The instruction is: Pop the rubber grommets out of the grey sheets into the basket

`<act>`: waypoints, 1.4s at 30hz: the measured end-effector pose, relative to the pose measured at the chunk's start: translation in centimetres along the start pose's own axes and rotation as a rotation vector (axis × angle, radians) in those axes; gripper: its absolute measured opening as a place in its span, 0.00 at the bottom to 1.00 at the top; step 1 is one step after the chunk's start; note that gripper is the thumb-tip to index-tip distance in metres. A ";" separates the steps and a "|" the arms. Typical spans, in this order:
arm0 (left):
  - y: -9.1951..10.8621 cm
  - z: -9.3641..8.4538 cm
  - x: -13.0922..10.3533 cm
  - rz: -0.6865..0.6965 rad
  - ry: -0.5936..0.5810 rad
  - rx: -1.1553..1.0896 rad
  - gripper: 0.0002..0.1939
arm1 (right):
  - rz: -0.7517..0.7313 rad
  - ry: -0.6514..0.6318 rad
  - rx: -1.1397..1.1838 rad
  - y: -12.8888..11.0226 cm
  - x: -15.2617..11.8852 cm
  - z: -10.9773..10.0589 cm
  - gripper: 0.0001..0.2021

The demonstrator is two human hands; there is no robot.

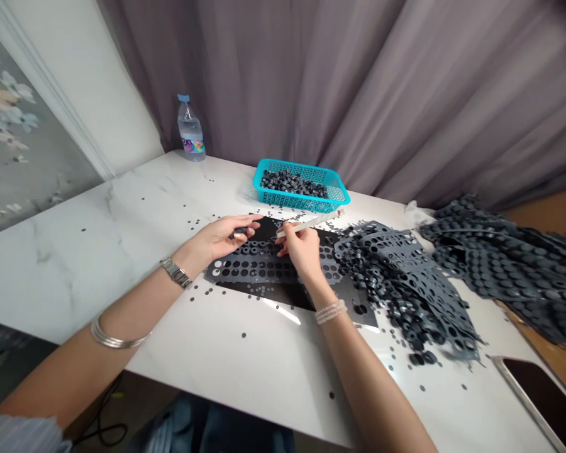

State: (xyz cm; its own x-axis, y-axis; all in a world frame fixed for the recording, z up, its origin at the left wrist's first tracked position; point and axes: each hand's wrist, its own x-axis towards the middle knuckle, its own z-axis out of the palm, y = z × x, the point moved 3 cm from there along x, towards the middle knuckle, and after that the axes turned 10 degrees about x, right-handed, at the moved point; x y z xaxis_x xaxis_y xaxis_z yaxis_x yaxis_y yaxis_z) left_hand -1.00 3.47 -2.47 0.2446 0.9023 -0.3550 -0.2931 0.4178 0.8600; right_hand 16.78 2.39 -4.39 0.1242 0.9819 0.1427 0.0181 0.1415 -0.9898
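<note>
My right hand is closed round a slim white pen-like stick, which slants up to the right. Its working end is low over a dark perforated rubber sheet with rows of round holes. My left hand curls at the sheet's upper left, with a small black piece between thumb and fingers; its exact shape is hard to make out. Under the sheet lies a glossy black board. Small dark discs are scattered on and around it.
A turquoise basket of small black rings stands at the back. To the right are a heap of loose rings, punched sheets and more studded sheets. A water bottle stands back left; a phone lies front right.
</note>
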 end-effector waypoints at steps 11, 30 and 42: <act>-1.0 1.7 -0.3 0.648 0.140 1.510 0.14 | -0.130 -0.080 -0.254 0.2 -1.1 0.4 0.16; -0.6 2.9 -1.3 0.734 0.157 1.402 0.07 | -0.295 -0.122 -0.500 -0.5 -1.4 1.7 0.15; 0.6 -0.8 0.6 0.019 -0.011 -0.150 0.09 | -0.109 0.092 -0.005 0.2 -1.0 -0.3 0.17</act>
State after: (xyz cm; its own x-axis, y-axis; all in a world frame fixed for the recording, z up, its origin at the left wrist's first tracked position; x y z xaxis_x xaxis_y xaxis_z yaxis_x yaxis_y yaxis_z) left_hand -1.80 4.32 -2.51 0.2473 0.9095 -0.3340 -0.4321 0.4121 0.8021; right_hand 16.94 1.36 -4.74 0.2121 0.9450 0.2488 0.0410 0.2458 -0.9685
